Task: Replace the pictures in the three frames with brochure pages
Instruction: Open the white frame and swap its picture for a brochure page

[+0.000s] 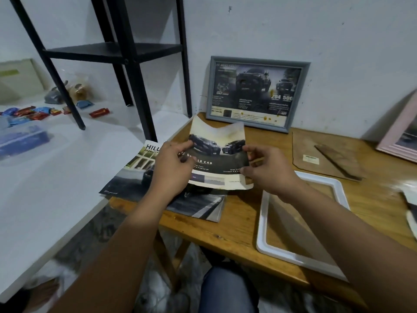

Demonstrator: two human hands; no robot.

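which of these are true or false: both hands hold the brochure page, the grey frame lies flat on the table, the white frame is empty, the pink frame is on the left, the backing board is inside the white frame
1. Both the left hand and the right hand hold the brochure page. True.
2. The grey frame lies flat on the table. False: it stands leaning against the wall.
3. The white frame is empty. True: the table shows through it.
4. The pink frame is on the left. False: it is at the right edge.
5. The backing board is inside the white frame. False: it lies on the table behind it.
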